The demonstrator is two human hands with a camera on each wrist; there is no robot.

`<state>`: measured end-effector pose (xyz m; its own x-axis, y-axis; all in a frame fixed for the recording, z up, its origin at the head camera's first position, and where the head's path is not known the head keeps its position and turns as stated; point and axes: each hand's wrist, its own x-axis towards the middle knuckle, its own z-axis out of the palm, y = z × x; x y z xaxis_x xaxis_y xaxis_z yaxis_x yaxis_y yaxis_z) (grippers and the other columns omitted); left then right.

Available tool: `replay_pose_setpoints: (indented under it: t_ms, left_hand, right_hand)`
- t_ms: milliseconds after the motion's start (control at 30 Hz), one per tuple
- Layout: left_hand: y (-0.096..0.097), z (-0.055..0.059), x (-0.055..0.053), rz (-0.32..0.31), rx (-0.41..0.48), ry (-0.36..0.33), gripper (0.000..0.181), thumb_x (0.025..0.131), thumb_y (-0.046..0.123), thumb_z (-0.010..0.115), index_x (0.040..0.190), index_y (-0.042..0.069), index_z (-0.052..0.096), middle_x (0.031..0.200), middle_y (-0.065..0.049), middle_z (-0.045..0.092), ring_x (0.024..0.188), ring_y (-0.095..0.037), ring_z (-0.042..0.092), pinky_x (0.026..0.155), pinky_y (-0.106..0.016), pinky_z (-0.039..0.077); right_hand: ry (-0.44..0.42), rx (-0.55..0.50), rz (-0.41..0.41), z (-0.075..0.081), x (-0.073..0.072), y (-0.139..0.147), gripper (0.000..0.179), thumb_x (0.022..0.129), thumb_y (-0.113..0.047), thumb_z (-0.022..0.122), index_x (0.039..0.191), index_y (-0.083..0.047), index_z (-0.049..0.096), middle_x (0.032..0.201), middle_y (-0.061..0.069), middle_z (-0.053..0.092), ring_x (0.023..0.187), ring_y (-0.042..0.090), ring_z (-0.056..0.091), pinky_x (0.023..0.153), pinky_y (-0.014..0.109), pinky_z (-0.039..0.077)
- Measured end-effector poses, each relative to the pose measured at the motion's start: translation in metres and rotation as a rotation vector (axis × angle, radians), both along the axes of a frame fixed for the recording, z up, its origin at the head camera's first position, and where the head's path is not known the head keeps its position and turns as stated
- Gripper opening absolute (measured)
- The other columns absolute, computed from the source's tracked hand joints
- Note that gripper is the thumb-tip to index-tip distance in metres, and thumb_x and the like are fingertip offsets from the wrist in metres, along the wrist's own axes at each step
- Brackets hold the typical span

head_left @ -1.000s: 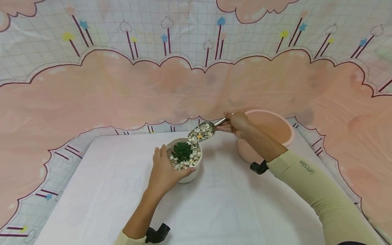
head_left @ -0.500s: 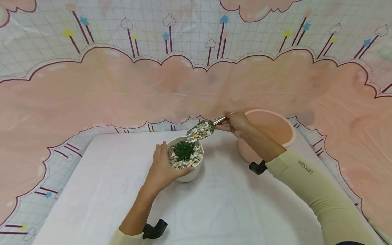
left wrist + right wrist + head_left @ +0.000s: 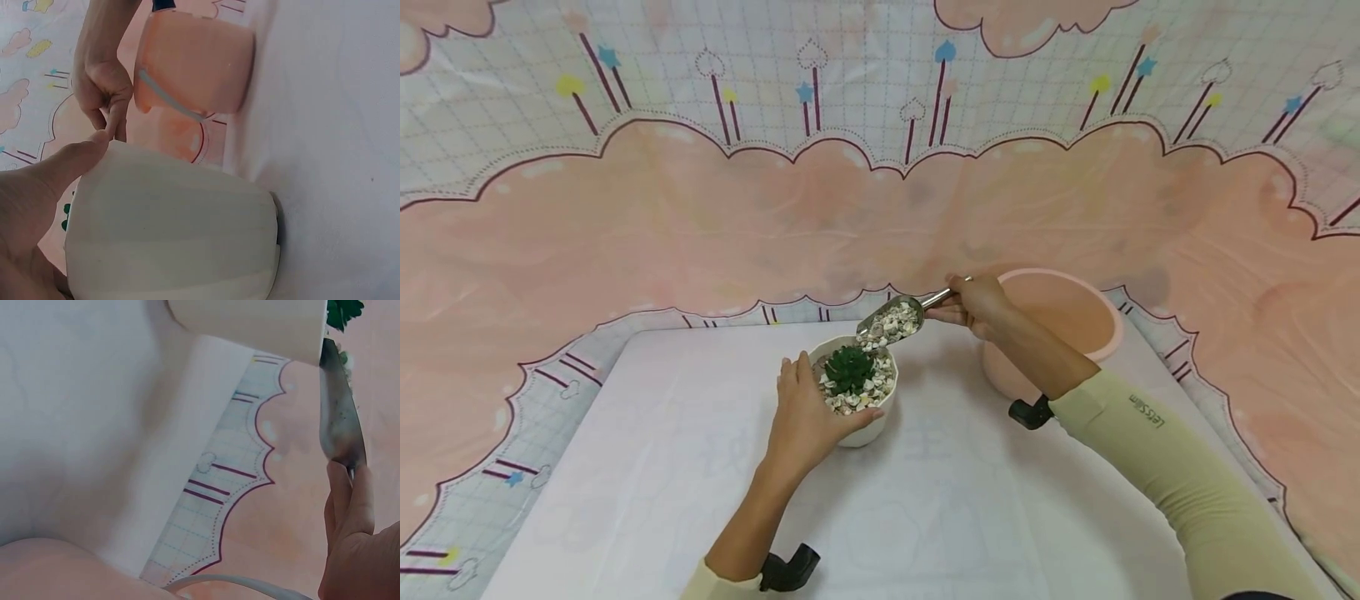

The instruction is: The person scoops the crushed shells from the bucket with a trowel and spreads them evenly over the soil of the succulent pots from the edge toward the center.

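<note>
A white flowerpot (image 3: pixel 867 432) stands on the table, holding a dark green succulent (image 3: pixel 848 369) amid pale stone chips (image 3: pixel 880 385). My left hand (image 3: pixel 808 412) grips the pot from its near left side, the thumb along the near rim and the fingers on the far left. In my right hand (image 3: pixel 981 304) is the handle of a metal scoop (image 3: pixel 891 323), loaded with more of the chips. The scoop tilts down to the left, its lip at the pot's far rim. In the right wrist view, the scoop (image 3: pixel 340 415) appears edge-on beside the pot (image 3: pixel 262 328).
Behind my right forearm stands a pink bucket (image 3: pixel 1112 325) with a grey handle (image 3: pixel 172 100); the head view does not show its bottom. A white cover lies over the table (image 3: pixel 940 517). Close behind the table's far edge hangs a patterned cloth (image 3: pixel 850 225).
Chips have slid from the scoop into the pot; a yellow-orange one has left the scoop. The scoop has shifted slightly left, while both hands keep their holds.
</note>
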<state>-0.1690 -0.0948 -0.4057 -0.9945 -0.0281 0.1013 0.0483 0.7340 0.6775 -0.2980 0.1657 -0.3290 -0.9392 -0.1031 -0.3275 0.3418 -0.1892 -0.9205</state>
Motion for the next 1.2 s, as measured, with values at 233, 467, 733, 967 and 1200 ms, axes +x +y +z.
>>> replay_pose_setpoints:
  t_ms: [233,467,733,967,1200]
  left_hand:
    - [-0.003,0.002,-0.002,-0.021,0.019,-0.008,0.138,0.071,0.053,0.095,0.162,-0.013,0.014,0.166,-0.039,0.010,0.155,-0.053,0.012,0.116,-0.066,0.031]
    - [-0.002,0.004,-0.001,-0.032,0.033,-0.008,0.138,0.072,0.052,0.095,0.162,-0.012,0.013,0.167,-0.037,0.009,0.155,-0.052,0.012,0.116,-0.065,0.032]
    - [-0.002,0.001,-0.002,-0.032,0.034,-0.004,0.138,0.072,0.054,0.095,0.162,-0.012,0.014,0.167,-0.036,0.010,0.155,-0.052,0.013,0.115,-0.065,0.034]
    - [-0.006,0.001,-0.003,-0.051,0.045,-0.006,0.138,0.072,0.052,0.095,0.162,-0.012,0.013,0.167,-0.036,0.009,0.155,-0.052,0.012,0.116,-0.066,0.031]
    - [-0.010,0.002,-0.006,-0.081,0.044,-0.007,0.136,0.072,0.049,0.096,0.162,-0.012,0.014,0.166,-0.037,0.012,0.154,-0.055,0.011,0.117,-0.067,0.029]
  right_hand:
    - [0.012,0.002,-0.016,-0.001,0.000,-0.001,0.027,0.116,-0.018,0.041,0.118,0.005,0.052,0.079,0.017,0.073,0.064,0.024,0.077,0.074,0.030,0.061]
    - [0.029,-0.012,-0.034,-0.001,0.000,-0.004,0.026,0.116,-0.019,0.042,0.119,0.005,0.051,0.079,0.017,0.072,0.064,0.023,0.077,0.076,0.031,0.061]
    - [0.053,0.018,-0.047,0.000,0.001,0.000,0.025,0.116,-0.018,0.042,0.122,0.005,0.050,0.081,0.016,0.072,0.065,0.022,0.077,0.075,0.032,0.062]
    - [0.061,0.024,-0.035,-0.002,0.004,0.004,0.025,0.116,-0.019,0.042,0.118,0.005,0.050,0.080,0.016,0.073,0.064,0.023,0.077,0.074,0.031,0.062]
    - [0.068,0.027,-0.024,-0.003,0.008,0.007,0.022,0.115,-0.014,0.040,0.116,0.005,0.051,0.079,0.017,0.073,0.063,0.023,0.076,0.073,0.031,0.061]
